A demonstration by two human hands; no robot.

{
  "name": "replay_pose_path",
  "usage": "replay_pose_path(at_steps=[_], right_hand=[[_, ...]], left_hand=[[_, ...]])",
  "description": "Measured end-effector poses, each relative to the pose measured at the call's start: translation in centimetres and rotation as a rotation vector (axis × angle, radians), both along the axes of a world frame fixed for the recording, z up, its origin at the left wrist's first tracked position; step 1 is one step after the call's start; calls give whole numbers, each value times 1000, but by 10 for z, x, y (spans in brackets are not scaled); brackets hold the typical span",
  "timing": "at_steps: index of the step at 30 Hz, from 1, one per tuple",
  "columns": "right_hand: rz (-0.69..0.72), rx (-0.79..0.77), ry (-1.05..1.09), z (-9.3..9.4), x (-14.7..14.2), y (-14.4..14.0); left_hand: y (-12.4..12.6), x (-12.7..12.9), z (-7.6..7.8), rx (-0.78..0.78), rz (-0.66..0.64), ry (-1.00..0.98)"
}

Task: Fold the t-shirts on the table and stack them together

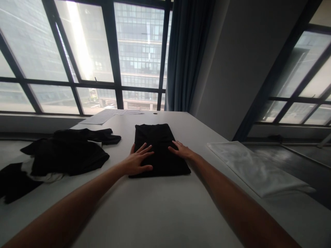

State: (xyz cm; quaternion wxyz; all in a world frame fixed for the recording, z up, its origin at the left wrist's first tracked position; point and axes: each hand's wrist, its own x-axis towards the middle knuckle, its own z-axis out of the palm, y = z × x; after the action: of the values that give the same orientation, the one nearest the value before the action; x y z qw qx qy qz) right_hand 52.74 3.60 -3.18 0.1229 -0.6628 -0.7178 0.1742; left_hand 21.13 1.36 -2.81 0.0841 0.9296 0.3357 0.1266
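**Both palms flat on a folded black garment**

Both bare forearms stretch forward from the near edge of the white table (160, 213), converging toward its middle. The left hand (137, 160) lies palm down, fingers spread wide, on the near left part of the folded black garment (160, 150), its thumb along the near edge. The right hand (182, 150) rests flat and open on the garment's right side, fingers pointing left and away. Neither hand grips anything; both only press on the cloth. The garment sits as a neat rectangle at the table's centre. A loose pile of black clothes (64, 155) lies to the left, a clear plastic bag (256, 168) to the right, and paper sheets (103, 116) at the far edge. No writing or label is readable.
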Motion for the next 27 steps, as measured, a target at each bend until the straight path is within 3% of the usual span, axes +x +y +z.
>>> replay_pose_path(at_steps=[4, 8, 11, 14, 19, 27], right_hand=[[38, 1, -118, -2, -8, -32], [38, 51, -191, -1, -10, -46], [41, 191, -260, 3, -22, -47], [134, 299, -227, 4, -39, -49], [315, 131, -152, -4, -50, -50], [93, -13, -195, -6, 1, -37]], left_hand=[[-16, 3, -6, -65, 64, -57], [-19, -1, -8, 47, 159, -173], [-22, -1, -6, 131, 98, -241], [-21, 1, -6, 71, 38, -188], [-13, -2, -11, -117, 101, -33], [2, -23, -9, -148, 156, 17]])
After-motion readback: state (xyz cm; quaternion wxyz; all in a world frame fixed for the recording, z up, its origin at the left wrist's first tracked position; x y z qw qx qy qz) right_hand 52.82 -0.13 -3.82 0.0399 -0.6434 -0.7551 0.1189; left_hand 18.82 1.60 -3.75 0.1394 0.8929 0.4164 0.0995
